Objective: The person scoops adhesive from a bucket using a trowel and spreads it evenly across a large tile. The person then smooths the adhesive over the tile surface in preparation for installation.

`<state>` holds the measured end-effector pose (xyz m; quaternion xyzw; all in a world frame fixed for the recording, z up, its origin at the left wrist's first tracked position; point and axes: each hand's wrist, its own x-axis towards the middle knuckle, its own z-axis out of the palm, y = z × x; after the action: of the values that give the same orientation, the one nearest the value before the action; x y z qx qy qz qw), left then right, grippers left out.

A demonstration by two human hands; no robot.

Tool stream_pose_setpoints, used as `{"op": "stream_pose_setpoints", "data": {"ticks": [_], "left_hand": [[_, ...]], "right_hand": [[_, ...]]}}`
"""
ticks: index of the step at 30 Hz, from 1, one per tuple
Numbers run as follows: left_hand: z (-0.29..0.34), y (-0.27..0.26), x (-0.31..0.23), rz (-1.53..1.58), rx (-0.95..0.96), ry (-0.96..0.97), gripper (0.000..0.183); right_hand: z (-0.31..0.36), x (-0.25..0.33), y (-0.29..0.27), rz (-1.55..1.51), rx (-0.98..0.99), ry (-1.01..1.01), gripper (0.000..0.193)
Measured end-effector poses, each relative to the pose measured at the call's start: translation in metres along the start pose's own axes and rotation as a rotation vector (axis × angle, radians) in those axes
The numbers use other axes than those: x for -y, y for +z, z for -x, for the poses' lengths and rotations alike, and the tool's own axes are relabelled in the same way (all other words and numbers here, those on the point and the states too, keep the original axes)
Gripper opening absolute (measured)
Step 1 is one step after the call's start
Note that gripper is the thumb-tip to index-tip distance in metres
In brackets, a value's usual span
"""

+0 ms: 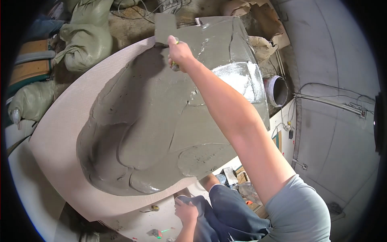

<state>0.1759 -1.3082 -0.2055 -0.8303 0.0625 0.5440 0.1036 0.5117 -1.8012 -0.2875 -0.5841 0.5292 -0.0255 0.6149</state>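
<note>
My right hand (180, 53) is wrapped round the handle of a flat rectangular trowel (165, 28), its blade smeared grey, at the far edge of a large panel. Wet grey mortar (161, 117) covers most of the panel, with ridges, a glossy patch at the right and a thicker heap at the near left. Bare beige, finely textured panel surface (54, 149) shows along the left and near edges. Low at the near side, my left hand (186, 211) rests by my dark shorts, fingers loosely bent, with nothing visible in it.
Pale green sacks (86, 44) stand at the far left. A torn paper bag (266, 24) and a white bucket (277, 91) lie beyond the right edge. Cables run along the grey wall (334, 80). Small tools (157, 233) lie on the white surface near my left hand.
</note>
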Motion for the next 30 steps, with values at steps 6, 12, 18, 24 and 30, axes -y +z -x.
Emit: {"op": "stream_pose_setpoints", "data": {"ticks": [6, 12, 18, 24, 30], "left_hand": [[0.001, -0.008, -0.007, 0.108, 0.036, -0.093, 0.077], [-0.002, 0.015, -0.002, 0.256, -0.067, -0.073, 0.058], [-0.005, 0.021, 0.000, 0.149, -0.019, 0.007, 0.079], [0.002, 0.026, -0.003, 0.131, -0.064, -0.013, 0.079], [0.011, 0.013, 0.005, 0.146, -0.003, -0.116, 0.082]], "right_hand": [[0.071, -0.018, 0.041, 0.501, 0.262, -0.349, 0.056], [0.104, -0.015, 0.013, 0.870, 0.319, -0.422, 0.052], [0.008, -0.003, -0.032, 0.833, 0.066, -0.531, 0.062], [-0.042, 0.023, -0.083, 0.783, -0.197, -0.277, 0.067], [0.007, -0.038, -0.120, 0.563, -0.194, -0.092, 0.062]]}}
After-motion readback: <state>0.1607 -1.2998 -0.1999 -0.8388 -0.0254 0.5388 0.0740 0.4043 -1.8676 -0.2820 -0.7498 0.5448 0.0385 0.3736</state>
